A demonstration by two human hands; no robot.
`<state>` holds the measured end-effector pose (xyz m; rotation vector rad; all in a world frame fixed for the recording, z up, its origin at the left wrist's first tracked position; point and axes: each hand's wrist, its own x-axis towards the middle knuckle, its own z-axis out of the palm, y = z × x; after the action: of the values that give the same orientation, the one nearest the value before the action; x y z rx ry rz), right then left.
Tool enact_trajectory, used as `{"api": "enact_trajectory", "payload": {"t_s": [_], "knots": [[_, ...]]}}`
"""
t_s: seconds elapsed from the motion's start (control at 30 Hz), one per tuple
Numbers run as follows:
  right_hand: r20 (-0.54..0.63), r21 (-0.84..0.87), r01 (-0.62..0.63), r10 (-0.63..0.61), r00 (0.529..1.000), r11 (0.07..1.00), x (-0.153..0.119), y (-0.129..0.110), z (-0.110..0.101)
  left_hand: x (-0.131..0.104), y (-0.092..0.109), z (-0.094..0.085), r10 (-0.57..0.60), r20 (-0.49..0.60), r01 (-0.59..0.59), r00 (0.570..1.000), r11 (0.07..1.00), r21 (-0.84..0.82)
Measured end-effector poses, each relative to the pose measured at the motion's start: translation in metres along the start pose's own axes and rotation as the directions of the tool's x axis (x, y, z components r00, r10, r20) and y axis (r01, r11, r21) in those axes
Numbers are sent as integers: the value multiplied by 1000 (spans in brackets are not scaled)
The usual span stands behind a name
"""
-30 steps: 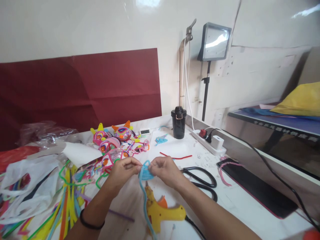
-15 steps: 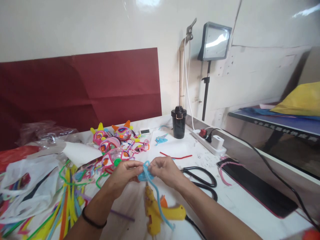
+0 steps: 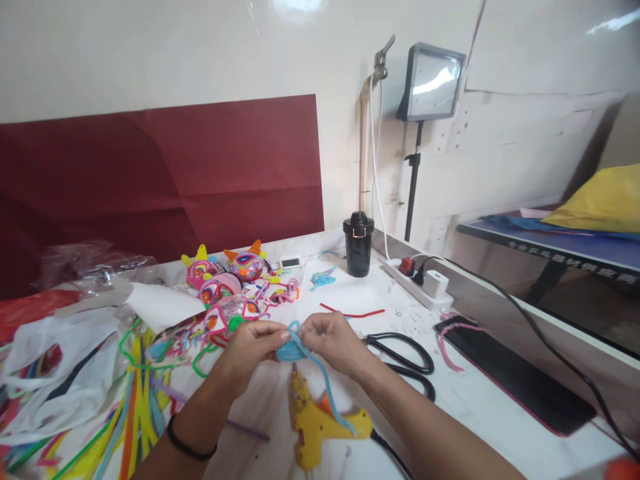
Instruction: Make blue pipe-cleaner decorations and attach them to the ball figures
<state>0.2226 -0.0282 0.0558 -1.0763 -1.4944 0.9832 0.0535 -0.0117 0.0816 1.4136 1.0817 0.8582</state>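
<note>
My left hand (image 3: 250, 348) and my right hand (image 3: 334, 341) meet over the white table, both pinching a light blue pipe cleaner (image 3: 294, 344) that is partly coiled into a small flat shape. Its loose tail trails down and right across the yellow glue gun (image 3: 320, 427), which lies on the table just below my hands. A black band circles my left wrist.
Black scissors (image 3: 405, 363) lie right of my hands, a dark tablet (image 3: 515, 377) further right. Colourful pipe cleaners (image 3: 135, 393) and plastic bags pile at left. Finished colourful craft pieces (image 3: 235, 273), a black cup (image 3: 358, 244), a red pipe cleaner (image 3: 353, 312) and a power strip (image 3: 420, 283) sit behind.
The blue pipe cleaner's loose tail has swung from hanging straight down to trailing right across the glue gun. My hands have turned the coil slightly and stayed in place.
</note>
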Motion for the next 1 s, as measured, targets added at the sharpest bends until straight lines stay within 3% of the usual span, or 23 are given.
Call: {"api": "enact_trajectory", "payload": {"t_s": [0.43,0.63,0.83,1.0], "knots": [[54,180,-10,0,999,984,-2,-11,-2,0,-1,5,66,-139,-67,988,998,0],[57,78,-12,8,998,997,-1,-3,-5,0,-1,6,124,-212,-108,969,990,87],[-19,-125,72,-75,997,990,-1,-1,-8,1,-3,8,158,-232,-124,960,980,153],[-28,-131,61,-65,997,990,0,-3,-9,2,-5,10,165,-240,-131,957,980,151]]}}
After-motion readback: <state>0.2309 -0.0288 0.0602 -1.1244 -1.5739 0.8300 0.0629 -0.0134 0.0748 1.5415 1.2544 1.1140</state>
